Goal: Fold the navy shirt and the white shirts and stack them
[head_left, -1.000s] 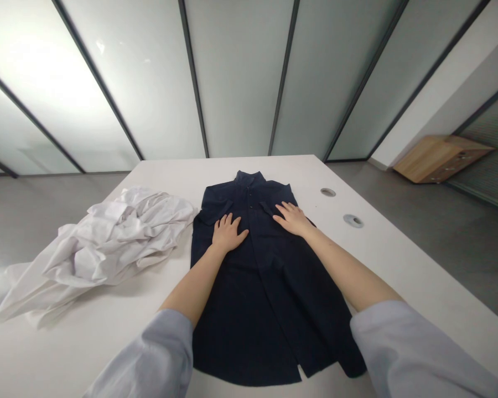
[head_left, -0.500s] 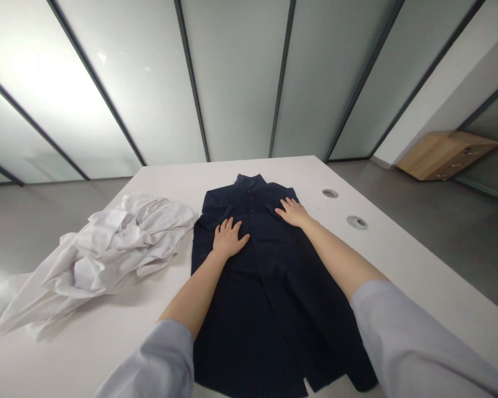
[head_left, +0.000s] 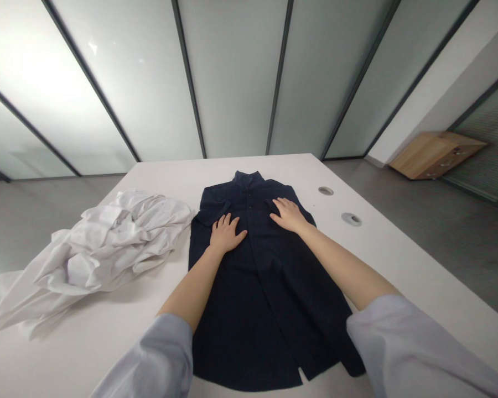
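A dark navy button-up shirt (head_left: 253, 287) lies spread on the white table, its collar at the far end and its hem towards me. My left hand (head_left: 225, 234) rests on the chest at the left of the button line, fingers apart. On the other side of the buttons, my right hand (head_left: 289, 214) touches the upper chest, its fingers outstretched and nothing gripped in them. One sleeve shows folded at the shirt's left shoulder; part of the right front is hidden beneath my right forearm.
Crumpled white cloth (head_left: 120, 243) lies left of the shirt, near the edge of the white table (head_left: 398, 260). Two round cable grommets (head_left: 351, 219) are set in the tabletop on the right. Behind stand frosted glass panels (head_left: 232, 77) and a wooden cabinet (head_left: 434, 155).
My right hand has shifted slightly inward across the chest, and more of the shirt's right shoulder and side shows. My left hand stays nearly in place. The whole view has moved a little.
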Demonstrator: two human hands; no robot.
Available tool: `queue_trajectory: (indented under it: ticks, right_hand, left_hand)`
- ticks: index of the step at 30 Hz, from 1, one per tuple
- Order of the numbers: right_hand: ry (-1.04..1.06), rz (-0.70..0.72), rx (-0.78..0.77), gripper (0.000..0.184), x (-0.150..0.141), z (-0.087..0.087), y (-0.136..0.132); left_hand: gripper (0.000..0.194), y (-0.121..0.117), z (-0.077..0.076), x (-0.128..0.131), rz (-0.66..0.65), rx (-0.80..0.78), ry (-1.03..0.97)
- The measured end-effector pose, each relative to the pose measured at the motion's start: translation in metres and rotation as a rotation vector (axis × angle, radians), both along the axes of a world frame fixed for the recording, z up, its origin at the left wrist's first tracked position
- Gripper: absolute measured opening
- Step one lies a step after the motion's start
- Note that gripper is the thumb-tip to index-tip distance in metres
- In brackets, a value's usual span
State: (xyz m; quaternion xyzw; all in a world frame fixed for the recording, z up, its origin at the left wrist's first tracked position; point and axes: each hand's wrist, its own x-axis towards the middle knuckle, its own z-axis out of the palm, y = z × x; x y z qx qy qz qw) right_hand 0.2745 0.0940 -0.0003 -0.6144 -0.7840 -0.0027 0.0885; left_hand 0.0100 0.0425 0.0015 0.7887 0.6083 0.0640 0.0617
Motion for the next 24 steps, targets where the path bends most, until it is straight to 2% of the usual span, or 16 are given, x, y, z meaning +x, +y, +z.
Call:
queue_trajectory:
  ticks: [3, 6, 10, 14, 19, 24]
  right_hand:
    - [0.000, 0.060, -0.022, 0.064, -0.014, -0.004, -0.024]
    - [0.014, 0.047, -0.046, 0.061, -0.020, -0.010, -0.038]
    - [0.056, 0.042, -0.049, 0.058, -0.019, -0.014, -0.043]
    - [0.060, 0.051, -0.064, 0.058, -0.017, -0.013, -0.044]
    - [0.060, 0.043, -0.090, 0.059, -0.018, -0.012, -0.046]
    - [0.072, 0.047, -0.104, 0.060, -0.018, -0.011, -0.046]
  left_hand:
    - [0.067, 0.001, -0.002, 0.000, -0.006, 0.011, -0.006]
    - [0.065, 0.000, -0.003, 0.000, -0.004, 0.040, -0.025]
    - [0.052, -0.001, 0.001, -0.003, 0.035, 0.158, -0.083]
    - [0.048, 0.003, 0.004, -0.014, 0.152, 0.287, -0.053]
    - [0.053, 0.013, 0.001, -0.025, 0.226, 0.058, 0.052]
    - [0.062, 0.017, 0.005, -0.028, 0.190, 0.044, 0.144]
